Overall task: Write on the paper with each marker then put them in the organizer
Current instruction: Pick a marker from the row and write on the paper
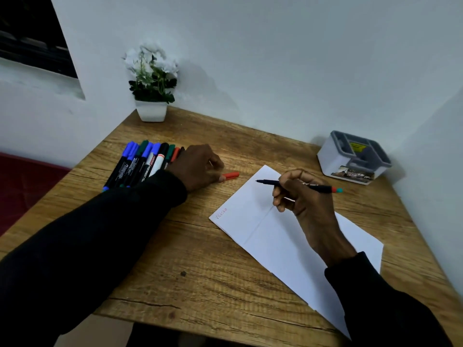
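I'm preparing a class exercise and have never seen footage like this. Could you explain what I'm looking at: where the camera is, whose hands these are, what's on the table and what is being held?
There is no machine here. One wide-angle camera sits on a person's head and looks down at their own two hands. The right hand grips an uncapped marker, its tip above a creased white paper with a short red word near one corner. The left hand seems to hold an orange cap down on the wooden table, beside a row of capped markers. A grey-and-white organizer stands at the far right, with no markers visible in it. A potted plant stands at the back.
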